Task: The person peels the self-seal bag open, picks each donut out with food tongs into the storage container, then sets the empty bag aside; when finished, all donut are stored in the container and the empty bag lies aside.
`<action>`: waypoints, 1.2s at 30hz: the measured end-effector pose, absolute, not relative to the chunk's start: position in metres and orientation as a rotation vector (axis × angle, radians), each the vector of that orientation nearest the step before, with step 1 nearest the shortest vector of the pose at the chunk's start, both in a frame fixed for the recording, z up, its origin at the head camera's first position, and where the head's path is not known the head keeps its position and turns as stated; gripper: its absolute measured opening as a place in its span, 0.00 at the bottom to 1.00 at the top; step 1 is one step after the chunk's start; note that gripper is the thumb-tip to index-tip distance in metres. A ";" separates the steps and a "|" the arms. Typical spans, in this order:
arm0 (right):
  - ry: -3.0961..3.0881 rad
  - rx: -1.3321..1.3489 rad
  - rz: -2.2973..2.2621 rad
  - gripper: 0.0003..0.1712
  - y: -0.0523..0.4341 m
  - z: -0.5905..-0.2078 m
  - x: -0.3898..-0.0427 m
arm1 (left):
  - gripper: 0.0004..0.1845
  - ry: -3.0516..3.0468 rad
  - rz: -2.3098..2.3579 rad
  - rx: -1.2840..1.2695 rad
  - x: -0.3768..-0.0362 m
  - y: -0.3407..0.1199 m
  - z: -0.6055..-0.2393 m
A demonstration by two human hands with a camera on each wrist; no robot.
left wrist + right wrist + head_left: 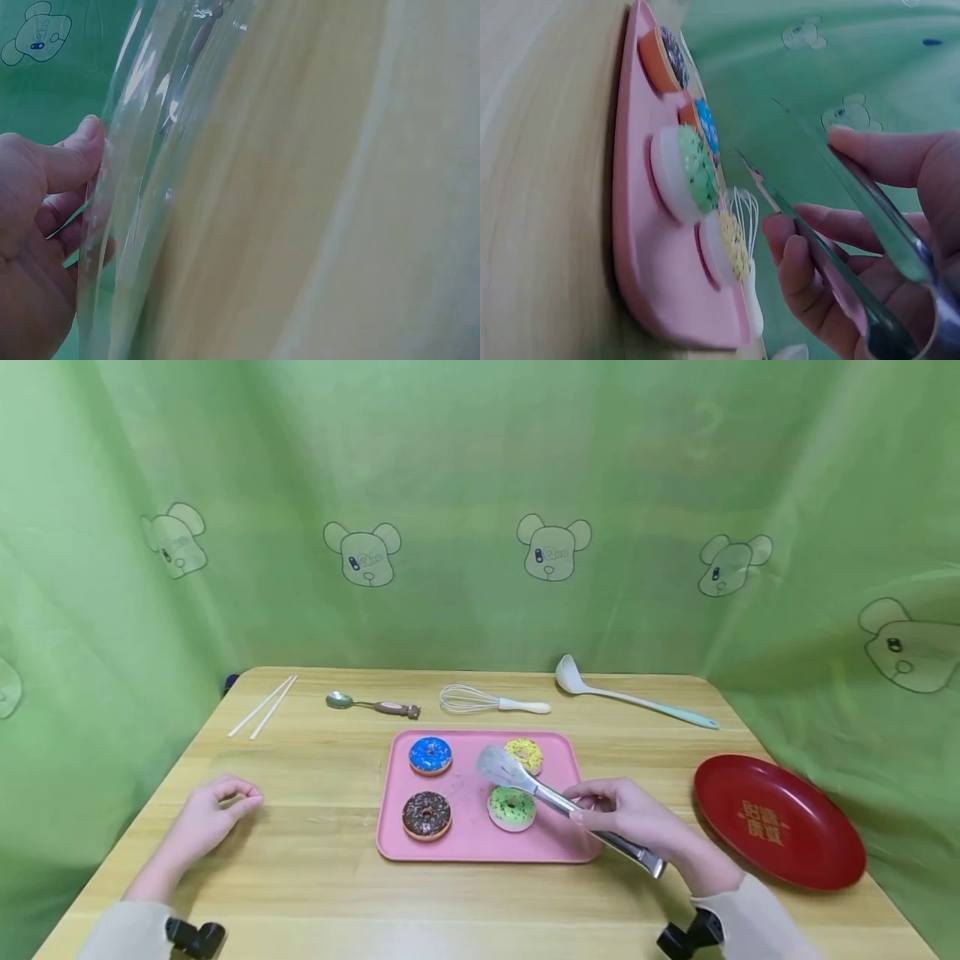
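Green bear-print cloth backed the desk [315,877]. Near its left edge the left hand [213,810] rested, fingers loosely curled, holding nothing. At the centre, a pink tray [468,847] held four donuts: blue [431,755], chocolate [427,815], yellow [524,753], green [512,807]. The right hand [630,818] gripped tongs [551,800] above the green one; the right wrist view showed their arms apart. A red plate [780,822] lay at the right edge.

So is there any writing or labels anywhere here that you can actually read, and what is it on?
Red plate: gold characters in two rows at its centre, too small and blurred to read.
Green curtain: printed bear heads with small marks on the faces, not legible as text.
Pink tray, donuts, tongs and the other utensils: no writing visible.
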State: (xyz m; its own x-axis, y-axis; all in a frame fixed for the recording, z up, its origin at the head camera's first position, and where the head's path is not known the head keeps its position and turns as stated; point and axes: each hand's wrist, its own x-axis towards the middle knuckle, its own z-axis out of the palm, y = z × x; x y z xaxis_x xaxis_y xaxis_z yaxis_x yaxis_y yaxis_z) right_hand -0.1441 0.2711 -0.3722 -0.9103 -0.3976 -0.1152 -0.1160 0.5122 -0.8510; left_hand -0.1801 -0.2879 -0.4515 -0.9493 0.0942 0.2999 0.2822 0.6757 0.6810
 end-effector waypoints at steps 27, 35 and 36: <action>2.909 0.135 -1.183 0.35 0.340 -0.399 -0.156 | 0.04 -2.770 -0.991 -0.390 -0.187 -0.282 -0.460; 3.055 0.135 -1.031 0.34 0.342 -0.409 -0.163 | 0.05 -2.787 -1.030 -0.363 -0.187 -0.284 -0.461; 3.065 0.142 -1.016 0.34 0.342 -0.410 -0.163 | 0.05 -2.788 -1.028 -0.361 -0.187 -0.284 -0.461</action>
